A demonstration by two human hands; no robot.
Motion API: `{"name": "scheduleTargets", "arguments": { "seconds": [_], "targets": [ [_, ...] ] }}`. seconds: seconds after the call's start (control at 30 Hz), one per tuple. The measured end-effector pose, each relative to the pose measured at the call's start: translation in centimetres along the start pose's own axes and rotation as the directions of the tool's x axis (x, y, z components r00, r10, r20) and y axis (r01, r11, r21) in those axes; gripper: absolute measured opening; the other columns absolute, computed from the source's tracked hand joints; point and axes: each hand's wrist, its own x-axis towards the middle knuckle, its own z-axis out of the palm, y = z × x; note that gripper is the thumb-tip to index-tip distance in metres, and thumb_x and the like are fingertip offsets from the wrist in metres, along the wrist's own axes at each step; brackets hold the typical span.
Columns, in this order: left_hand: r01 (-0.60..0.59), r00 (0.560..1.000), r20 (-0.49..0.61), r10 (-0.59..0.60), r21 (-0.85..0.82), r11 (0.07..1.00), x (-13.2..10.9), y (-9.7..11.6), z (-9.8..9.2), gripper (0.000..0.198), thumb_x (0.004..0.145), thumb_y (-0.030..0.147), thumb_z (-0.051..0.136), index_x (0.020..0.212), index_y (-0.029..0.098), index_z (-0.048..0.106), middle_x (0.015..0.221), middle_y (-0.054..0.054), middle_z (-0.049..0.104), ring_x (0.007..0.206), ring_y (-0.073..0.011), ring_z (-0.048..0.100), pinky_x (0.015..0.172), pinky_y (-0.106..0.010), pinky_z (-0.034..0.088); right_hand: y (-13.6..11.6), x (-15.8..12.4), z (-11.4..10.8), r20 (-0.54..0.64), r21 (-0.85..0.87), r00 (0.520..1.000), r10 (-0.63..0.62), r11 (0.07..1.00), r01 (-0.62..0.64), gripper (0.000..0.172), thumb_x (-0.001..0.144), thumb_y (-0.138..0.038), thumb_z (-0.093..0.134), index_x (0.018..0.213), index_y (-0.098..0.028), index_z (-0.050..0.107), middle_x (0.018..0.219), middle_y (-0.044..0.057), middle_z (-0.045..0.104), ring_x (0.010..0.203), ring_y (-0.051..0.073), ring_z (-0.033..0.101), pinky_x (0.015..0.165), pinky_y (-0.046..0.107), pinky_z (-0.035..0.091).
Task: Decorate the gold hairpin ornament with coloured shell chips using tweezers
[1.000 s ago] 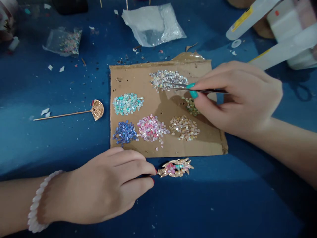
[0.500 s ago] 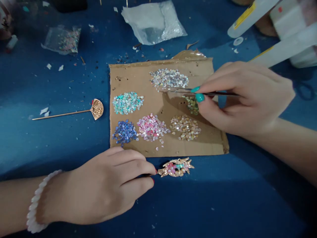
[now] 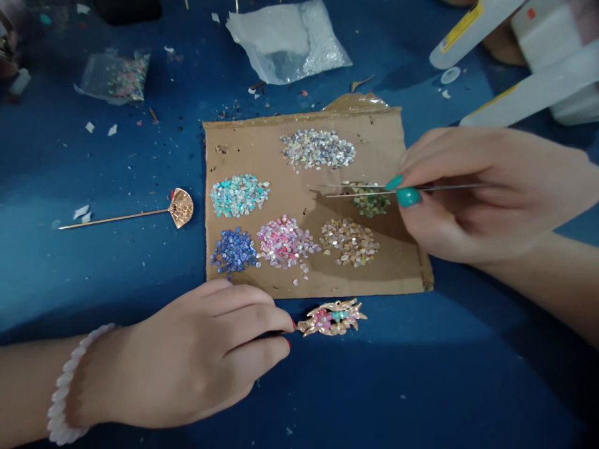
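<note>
My right hand [image 3: 486, 193] is closed on a pair of tweezers [image 3: 355, 191], whose tips point left above the cardboard. My left hand [image 3: 196, 355] pinches the left end of a gold hair ornament [image 3: 332, 317] with pink and turquoise petals, just below the cardboard's near edge. On the cardboard [image 3: 397, 274] lie small piles of shell chips: silvery [image 3: 319, 148], turquoise [image 3: 239, 194], blue [image 3: 234, 251], pink [image 3: 286, 241], cream [image 3: 350, 241] and green [image 3: 372, 201]. The tweezers pass over the green pile. Whether a chip sits between their tips is too small to tell.
A gold hairpin with a fan-shaped head [image 3: 180, 207] lies left of the cardboard. Farther back are a bag of mixed chips [image 3: 122, 78] and a bag of clear bits [image 3: 290, 43]. White bottles [image 3: 461, 34] lie at the back right. Scraps are scattered on the blue table [image 3: 421, 386].
My right hand has drawn the tweezers right and nearer, away from the edge of the silvery pile. Their tips now show apart. My left hand and the ornament stay almost still.
</note>
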Motion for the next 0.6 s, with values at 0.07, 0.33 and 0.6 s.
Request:
{"name": "scheduleTargets", "arguments": {
  "seconds": [0.07, 0.33, 0.6],
  "targets": [
    [-0.001, 1.0, -0.001, 0.001, 0.005, 1.0, 0.0, 0.0, 0.0, 0.025, 0.098, 0.012, 0.039, 0.099, 0.018, 0.063, 0.106, 0.0, 0.068, 0.097, -0.0144, 0.058, 0.084, -0.029, 0.041, 0.1, 0.2, -0.1, -0.058, 0.076, 0.997, -0.05, 0.996, 0.054, 0.006, 0.071, -0.02, 0.055, 0.075, -0.024, 0.059, 0.062, 0.003, 0.058, 0.051, 0.014, 0.055, 0.046, 0.03, 0.041],
    [-0.001, 1.0, -0.009, 0.001, 0.009, 1.0, -0.1, -0.1, 0.1, 0.024, 0.098, 0.012, 0.039, 0.099, 0.017, 0.063, 0.106, 0.0, 0.068, 0.097, -0.0145, 0.057, 0.087, -0.03, 0.04, -0.7, 1.5, 0.1, -0.118, 0.051, 0.984, -0.131, 0.989, 0.137, 0.02, 0.077, -0.009, 0.058, 0.094, -0.018, 0.061, 0.072, 0.003, 0.065, 0.052, 0.01, 0.059, 0.039, 0.019, 0.043],
    [-0.002, 1.0, -0.004, 0.002, 0.022, 1.0, -0.2, -0.1, 0.2, 0.024, 0.099, 0.013, 0.039, 0.101, 0.018, 0.062, 0.108, 0.001, 0.067, 0.099, -0.0139, 0.056, 0.089, -0.029, 0.039, -0.4, 1.1, 0.5, -0.128, -0.066, 0.991, 0.032, 0.997, -0.04, 0.004, 0.083, -0.017, 0.063, 0.087, -0.016, 0.064, 0.083, 0.007, 0.069, 0.073, 0.013, 0.067, 0.06, 0.023, 0.056]
  ]
}}
